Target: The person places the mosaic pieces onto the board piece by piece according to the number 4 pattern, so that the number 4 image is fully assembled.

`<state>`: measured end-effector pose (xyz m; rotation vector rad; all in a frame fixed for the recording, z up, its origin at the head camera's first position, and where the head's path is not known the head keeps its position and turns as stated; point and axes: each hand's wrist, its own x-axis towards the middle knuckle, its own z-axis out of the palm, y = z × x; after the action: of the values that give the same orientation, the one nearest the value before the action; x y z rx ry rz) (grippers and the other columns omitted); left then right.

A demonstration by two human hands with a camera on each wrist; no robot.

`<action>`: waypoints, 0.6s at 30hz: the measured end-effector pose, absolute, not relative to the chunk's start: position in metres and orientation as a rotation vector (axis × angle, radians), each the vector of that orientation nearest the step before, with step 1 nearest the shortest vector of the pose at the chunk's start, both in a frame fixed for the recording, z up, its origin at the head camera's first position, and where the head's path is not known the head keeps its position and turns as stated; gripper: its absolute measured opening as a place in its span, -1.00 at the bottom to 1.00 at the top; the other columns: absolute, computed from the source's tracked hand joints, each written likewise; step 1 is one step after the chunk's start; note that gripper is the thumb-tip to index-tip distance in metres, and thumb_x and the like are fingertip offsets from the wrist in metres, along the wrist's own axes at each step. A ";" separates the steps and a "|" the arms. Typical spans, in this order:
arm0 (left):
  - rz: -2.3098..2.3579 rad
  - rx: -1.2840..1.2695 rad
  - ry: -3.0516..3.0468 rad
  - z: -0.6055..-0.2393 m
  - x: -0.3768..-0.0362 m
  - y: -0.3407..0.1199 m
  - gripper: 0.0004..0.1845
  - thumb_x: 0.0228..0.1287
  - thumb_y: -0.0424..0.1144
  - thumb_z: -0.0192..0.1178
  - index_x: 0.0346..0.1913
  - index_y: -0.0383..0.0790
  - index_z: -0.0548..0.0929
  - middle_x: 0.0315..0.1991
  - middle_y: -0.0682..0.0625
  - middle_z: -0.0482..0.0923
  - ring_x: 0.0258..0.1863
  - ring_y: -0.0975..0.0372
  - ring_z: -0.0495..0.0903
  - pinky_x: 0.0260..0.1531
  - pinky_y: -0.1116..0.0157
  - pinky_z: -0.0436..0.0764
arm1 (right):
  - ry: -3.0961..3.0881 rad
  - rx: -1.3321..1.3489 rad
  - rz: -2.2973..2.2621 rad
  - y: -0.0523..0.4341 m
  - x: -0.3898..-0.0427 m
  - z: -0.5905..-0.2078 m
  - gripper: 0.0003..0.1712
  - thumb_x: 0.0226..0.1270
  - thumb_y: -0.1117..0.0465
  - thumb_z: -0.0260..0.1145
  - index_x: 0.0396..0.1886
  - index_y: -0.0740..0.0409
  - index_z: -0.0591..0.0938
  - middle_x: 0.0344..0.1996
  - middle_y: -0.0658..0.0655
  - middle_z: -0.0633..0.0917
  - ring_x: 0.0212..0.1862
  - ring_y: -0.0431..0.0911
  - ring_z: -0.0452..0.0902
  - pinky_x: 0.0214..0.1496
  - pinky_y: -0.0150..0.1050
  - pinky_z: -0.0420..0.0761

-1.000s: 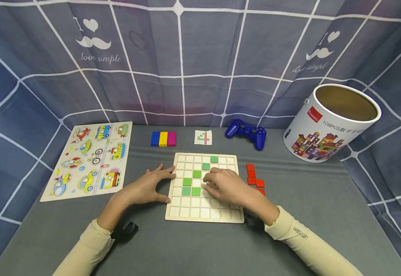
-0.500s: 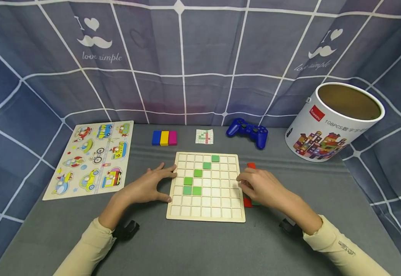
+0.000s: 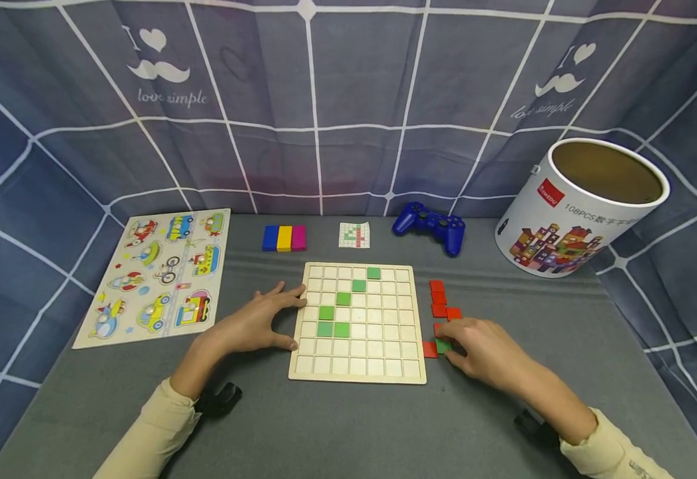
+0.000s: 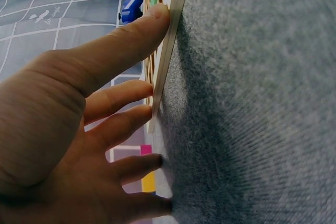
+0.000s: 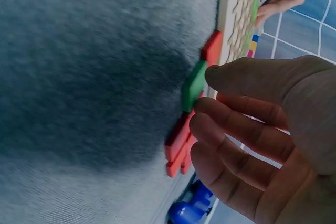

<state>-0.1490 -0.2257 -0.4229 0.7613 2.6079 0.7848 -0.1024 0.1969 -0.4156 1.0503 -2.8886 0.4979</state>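
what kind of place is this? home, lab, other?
Can't tell for sure; looks like a staged play booth: printed curtain around a grey table, with a grid board and picture puzzle laid out.

Green tiles [image 3: 343, 299], red tiles [image 3: 439, 311], cream gridded board [image 3: 357, 366]

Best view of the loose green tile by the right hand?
Right wrist: the green tile appears largest there, mostly uncovered. Head shows it small, partly hidden by the right hand. Left wrist doesn't show it.
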 end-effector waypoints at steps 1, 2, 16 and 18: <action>0.782 0.763 2.611 -0.423 -0.149 -0.226 -0.16 -0.01 -0.07 0.58 0.37 -0.20 0.50 0.56 -0.04 0.09 0.54 -0.17 -0.13 0.31 -0.41 -0.14 | -2.879 1.060 0.491 0.197 -0.101 -0.417 -0.66 0.05 0.36 0.56 -0.13 0.12 0.74 -0.23 -0.02 0.75 -0.23 -0.14 0.68 -0.29 -0.14 0.67; 0.782 0.764 2.612 -0.423 -0.149 -0.226 -0.16 -0.01 -0.08 0.58 0.37 -0.20 0.50 0.56 -0.04 0.09 0.54 -0.17 -0.12 0.31 -0.41 -0.14 | -2.867 1.067 0.484 0.198 -0.100 -0.419 -0.66 0.04 0.35 0.56 -0.13 0.12 0.74 -0.22 -0.02 0.74 -0.23 -0.13 0.68 -0.29 -0.13 0.67; 0.781 0.761 2.613 -0.423 -0.149 -0.226 -0.16 -0.01 -0.07 0.58 0.37 -0.20 0.50 0.56 -0.05 0.10 0.54 -0.18 -0.12 0.31 -0.41 -0.13 | -2.876 0.941 0.470 0.198 -0.092 -0.428 -0.65 -0.08 0.27 0.65 -0.25 0.05 0.72 -0.33 -0.08 0.63 -0.44 -0.28 0.49 -0.49 -0.27 0.53; 0.774 0.761 2.615 -0.423 -0.149 -0.226 -0.16 -0.01 -0.07 0.58 0.37 -0.20 0.50 0.56 -0.05 0.10 0.54 -0.18 -0.12 0.31 -0.41 -0.12 | -2.894 0.917 0.460 0.199 -0.092 -0.428 -0.67 -0.07 0.25 0.64 -0.27 0.04 0.72 -0.36 -0.11 0.62 -0.46 -0.30 0.44 -0.50 -0.27 0.50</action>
<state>-0.1492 -0.2260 -0.4234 0.7609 2.6153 0.7739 -0.0917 0.1991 -0.4276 0.9168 -2.8938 0.4597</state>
